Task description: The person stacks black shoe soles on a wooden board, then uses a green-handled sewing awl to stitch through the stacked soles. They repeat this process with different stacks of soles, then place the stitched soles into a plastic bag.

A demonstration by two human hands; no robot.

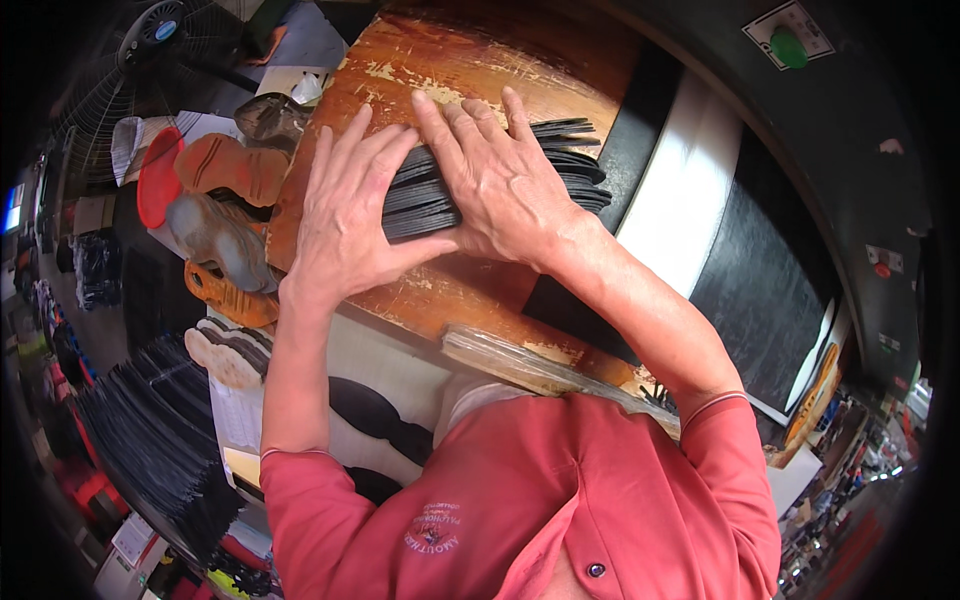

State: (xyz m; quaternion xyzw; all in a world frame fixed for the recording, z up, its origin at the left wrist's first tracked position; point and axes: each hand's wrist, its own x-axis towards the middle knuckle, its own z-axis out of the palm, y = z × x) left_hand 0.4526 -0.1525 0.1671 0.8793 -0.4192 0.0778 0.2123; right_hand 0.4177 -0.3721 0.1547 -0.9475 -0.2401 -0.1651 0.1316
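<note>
A stack of thin black insoles (585,182) lies on the worn brown wooden board (450,50), with layered edges and rounded right ends. My left hand (350,205) cups the stack's left end, its fingers stretched along the far side and its thumb reaching across the near side. Over the middle of the stack lies my right hand (500,185), fingers extended past the far edge and palm against the layers. Both hands hold the stack between them; its left end is partly hidden by my left hand.
Orange and grey sole-shaped pieces (232,168) crowd the board's left side. More black pieces are stacked (155,445) at lower left. A fan (150,35) stands far left. To the right are a white strip (685,180) and a dark machine with a green button (789,47).
</note>
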